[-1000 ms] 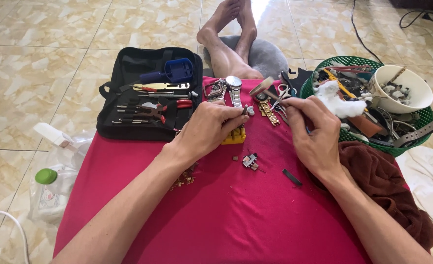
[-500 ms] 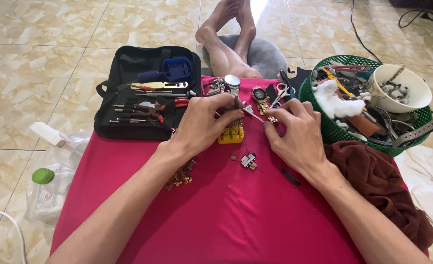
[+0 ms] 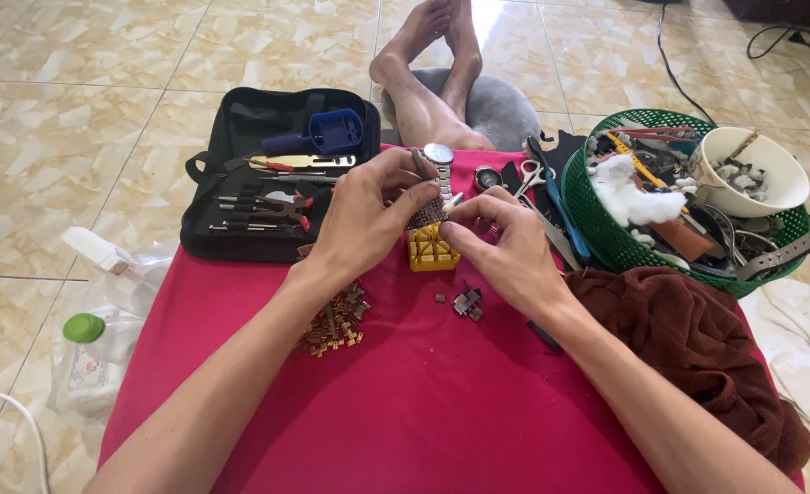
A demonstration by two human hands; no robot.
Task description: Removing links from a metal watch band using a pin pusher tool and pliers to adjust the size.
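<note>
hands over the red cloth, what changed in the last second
Both hands moved in and down over the yellow block. The left hand and right hand now pinch a metal watch band together right above it; a second ago they worked apart, higher up. The tool case, green basket, loose links and brown towel stayed put.

- A metal watch bracelet point(image 3: 426, 214), silvery mesh-like links, is pinched between the fingers of both hands, just above the holder block.
- A yellow plastic bracelet holder block point(image 3: 432, 249), slotted on top, sits upright on the red cloth directly below the bracelet, partly hidden by the fingers.
</note>
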